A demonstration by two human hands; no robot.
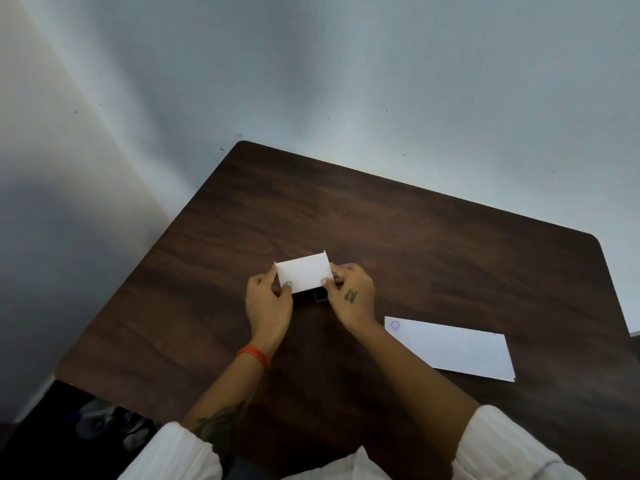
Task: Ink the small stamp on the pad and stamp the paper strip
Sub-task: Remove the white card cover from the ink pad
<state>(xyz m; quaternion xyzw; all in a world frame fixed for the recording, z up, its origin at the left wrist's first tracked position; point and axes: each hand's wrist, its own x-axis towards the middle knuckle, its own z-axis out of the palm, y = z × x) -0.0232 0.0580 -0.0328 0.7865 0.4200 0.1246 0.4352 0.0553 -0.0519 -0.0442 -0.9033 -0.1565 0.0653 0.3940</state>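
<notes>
Both hands hold a small white rectangular piece (303, 274) by its ends, at the middle of the table. My left hand (268, 306) pinches its left end and my right hand (353, 301) pinches its right end. Whether it is a lid or a card I cannot tell. Just under it a purple ink pad (320, 296) shows only as a dark corner and a thin purple edge. The white paper strip (453, 349) lies flat to the right, apart from my hands, with one round purple stamp mark (395, 325) at its left end. No stamp is visible.
The dark wooden table (415, 230) stands against a pale wall, its far left corner near the room's corner. Its left edge drops to a dark floor area at the lower left. White sleeves cover both upper arms.
</notes>
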